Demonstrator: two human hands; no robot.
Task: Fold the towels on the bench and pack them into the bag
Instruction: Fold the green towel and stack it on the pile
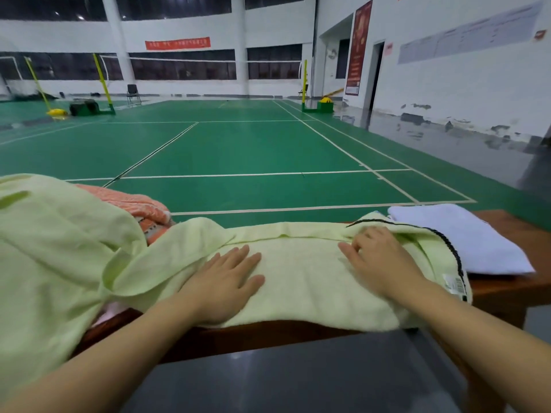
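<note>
A large pale green towel [298, 281] lies spread along the brown wooden bench [507, 290], its left part bunched up in a heap. My left hand [226, 281] presses flat on the towel's middle with straight fingers. My right hand [378, 257] rests on the towel further right, fingers slightly bent against a fold near its black-trimmed edge. An orange patterned towel [140, 207] lies partly under the green heap at the left. A folded white towel [465, 239] sits at the bench's right end. No bag is in view.
Beyond the bench stretches a green badminton court [238, 150] with white lines, a net and posts. A grey floor [298, 380] lies in front of the bench. A white wall with a dark doorway [375, 76] runs along the right.
</note>
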